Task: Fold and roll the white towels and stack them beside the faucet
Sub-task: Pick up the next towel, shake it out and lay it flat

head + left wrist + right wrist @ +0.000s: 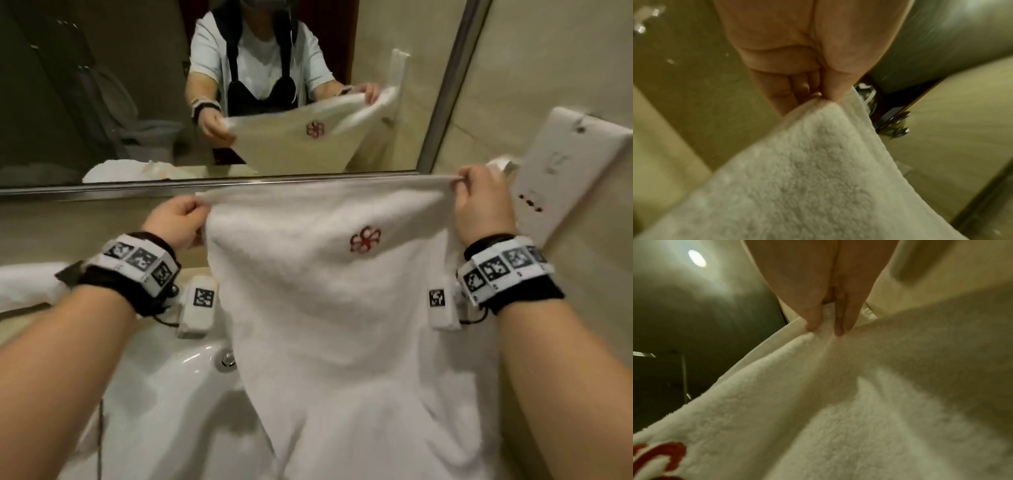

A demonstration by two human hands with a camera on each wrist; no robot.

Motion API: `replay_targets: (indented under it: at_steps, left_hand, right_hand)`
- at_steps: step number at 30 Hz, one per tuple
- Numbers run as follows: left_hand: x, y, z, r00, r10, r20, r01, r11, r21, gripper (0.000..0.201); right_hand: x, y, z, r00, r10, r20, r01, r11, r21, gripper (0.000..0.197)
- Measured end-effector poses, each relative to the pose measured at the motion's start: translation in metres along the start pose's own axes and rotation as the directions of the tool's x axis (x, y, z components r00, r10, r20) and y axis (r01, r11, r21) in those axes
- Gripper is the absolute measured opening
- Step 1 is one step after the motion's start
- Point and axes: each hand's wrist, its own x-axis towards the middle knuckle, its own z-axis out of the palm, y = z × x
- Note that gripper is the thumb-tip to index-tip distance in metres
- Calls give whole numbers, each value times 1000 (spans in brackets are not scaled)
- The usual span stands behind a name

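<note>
A white towel (329, 308) with a red flower emblem (365, 239) hangs spread in the air over the sink. My left hand (191, 214) pinches its upper left corner, and the left wrist view shows thumb and fingers closed on that corner of the towel (807, 170). At the upper right corner my right hand (471, 192) pinches the hem, with the fingertips (838, 331) pressed into the towel (838, 402). The top edge is stretched taut between the two hands. The faucet is hidden behind the towel.
A white sink basin (164, 394) lies below, its overflow hole (227, 358) beside the towel. Another white towel (27, 284) lies on the counter at left. A mirror (102, 102) fills the wall ahead. A white wall fixture (565, 174) stands close to my right hand.
</note>
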Motion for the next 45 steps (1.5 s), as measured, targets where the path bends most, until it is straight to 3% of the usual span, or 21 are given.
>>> replay_targets:
  at_steps: [3,6,9,12,16,19,22,24,26,29,33,36,38,39,41,43,45]
  left_hand:
    - [35,-62,35,988,-157,-3,157,987,34,18]
    - [67,-121,63,957,-291,-12,291,951,101,25]
    - [86,-165,78,938,-347,-14,336,894,298,23]
    - [94,-191,88,923,-386,8,365,879,308,24]
    - [99,-193,87,948,-317,-17,273,786,554,20]
    - [98,-182,84,959,-284,-19,240,770,592,18]
    - [79,-161,78,967,-256,12,203,796,570,16]
    - [57,-144,76,976,-204,70,129,813,567,17]
    - [22,-123,76,966,-150,210,11,837,548,13]
    - [-49,-94,83,862,-112,495,-148,877,457,7]
    - [-146,-70,94,627,-89,774,-377,835,401,8]
    - [-201,-71,105,457,-61,888,-590,726,353,16]
    - [-230,-80,110,422,-42,906,-663,667,340,17]
    - [-241,-87,112,429,-59,901,-675,642,363,21]
    - [-262,-102,114,464,-142,875,-674,583,452,38]
    - [-278,-116,116,519,-113,847,-718,480,504,42]
    - [-288,-121,119,554,-29,832,-766,372,524,32]
  right_hand:
    - [-3,34,69,980,73,183,-61,996,-73,22]
    - [-10,67,131,933,152,326,-94,978,-187,21]
    - [-13,91,176,870,202,449,-94,963,-253,23]
    - [-11,104,208,840,266,472,-133,946,-297,28]
    - [-12,113,225,775,393,494,-252,910,-329,50]
    - [-14,114,221,732,425,533,-271,899,-344,58]
    - [-20,105,195,773,327,544,-207,940,-272,41]
    - [-26,93,171,769,230,596,-84,961,-262,25]
    - [-43,74,139,748,130,651,21,976,-219,19]
    - [-91,43,88,693,33,720,73,991,-115,16]
    - [-182,20,25,593,-90,800,157,988,-6,15]
    - [-254,18,-7,442,-82,893,161,987,11,17]
    - [-300,20,-21,360,-42,932,135,991,-7,22]
    - [-320,22,-25,353,-25,935,146,989,-28,27]
    - [-353,24,-31,403,-8,915,221,971,-89,37]
    - [-375,26,-33,519,40,854,214,961,-176,39]
    - [-386,29,-34,625,137,768,107,960,-257,42]
